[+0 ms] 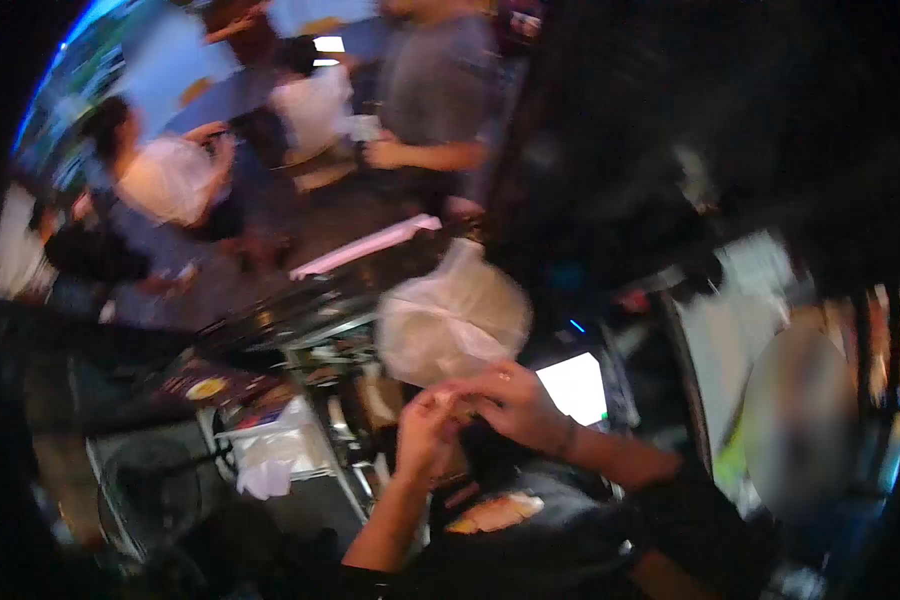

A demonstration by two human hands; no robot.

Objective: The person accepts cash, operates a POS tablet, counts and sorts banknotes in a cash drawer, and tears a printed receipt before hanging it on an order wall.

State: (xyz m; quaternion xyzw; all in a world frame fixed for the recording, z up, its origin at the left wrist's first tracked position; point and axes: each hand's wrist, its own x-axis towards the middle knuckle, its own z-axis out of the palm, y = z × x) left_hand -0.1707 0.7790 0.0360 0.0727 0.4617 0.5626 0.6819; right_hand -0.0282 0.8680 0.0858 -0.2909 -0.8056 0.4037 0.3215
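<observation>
Motion blur smears much of the head view. My left hand (426, 425) and my right hand (518, 405) meet fingertip to fingertip in the middle, both closed in a pinch. What lies between the fingers is too small and blurred to make out. Just beyond them is a full, rounded whitish plastic bag (450, 315), gathered into a narrow neck at its far end. Its near edge comes up to my fingers; whether they grip it I cannot tell. A bright lit screen (573, 388) is beside my right hand.
A counter with a long pinkish strip (370, 248) runs past the bag. Several people, one in a grey shirt (440, 80), are beyond it. White bags or papers (280, 445) lie at left. A blurred oval shape (800, 425) is at right.
</observation>
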